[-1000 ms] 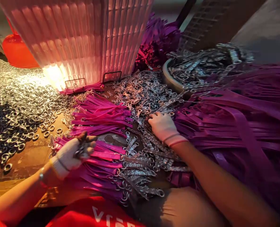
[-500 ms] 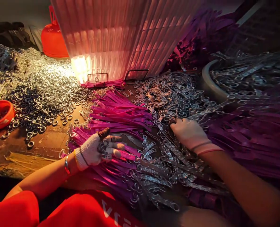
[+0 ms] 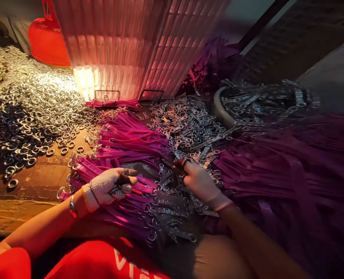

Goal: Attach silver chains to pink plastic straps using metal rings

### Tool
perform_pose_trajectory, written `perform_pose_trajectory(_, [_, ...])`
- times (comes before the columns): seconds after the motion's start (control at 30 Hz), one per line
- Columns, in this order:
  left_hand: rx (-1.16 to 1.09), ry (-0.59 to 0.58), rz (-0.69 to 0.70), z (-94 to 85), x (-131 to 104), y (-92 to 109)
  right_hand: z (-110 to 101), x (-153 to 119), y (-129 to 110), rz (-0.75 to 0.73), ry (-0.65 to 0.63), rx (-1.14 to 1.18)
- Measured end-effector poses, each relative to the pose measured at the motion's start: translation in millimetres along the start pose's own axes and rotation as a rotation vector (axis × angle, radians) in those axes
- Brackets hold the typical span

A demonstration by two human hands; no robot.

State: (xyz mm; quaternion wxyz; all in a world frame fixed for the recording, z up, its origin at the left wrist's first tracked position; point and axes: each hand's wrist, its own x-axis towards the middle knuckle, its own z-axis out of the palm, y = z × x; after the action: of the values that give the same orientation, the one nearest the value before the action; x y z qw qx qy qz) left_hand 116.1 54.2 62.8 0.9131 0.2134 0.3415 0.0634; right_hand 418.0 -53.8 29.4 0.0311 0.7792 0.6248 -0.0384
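Curls L hand (image 3: pixel 106 187) round metal bits (image 3: pixel 117 190), over pink straps (image 3: pixel 144 188). Reaches w/ R hand (image 3: pixel 201 183) by silver links (image 3: pixel 189 120), can't tell if gripping.

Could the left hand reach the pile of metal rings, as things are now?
Probably yes. Between the left hand and the pile of metal rings I see only low pink straps and tabletop, nothing standing. Its fingers curl around small metal pieces, though.

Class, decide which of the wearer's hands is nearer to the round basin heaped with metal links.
The right: the right hand is just on the wearer's side of the basin, while the left hand is farther off to the left, over the pink straps.
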Motion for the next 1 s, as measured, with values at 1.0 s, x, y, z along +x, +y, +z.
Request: perform_pose_trajectory(1.0, [0.17,-0.332,0.175,18.9,15.5,-17.5,-40.5,-17.4,-96.5,-0.116,0.074,1.03])
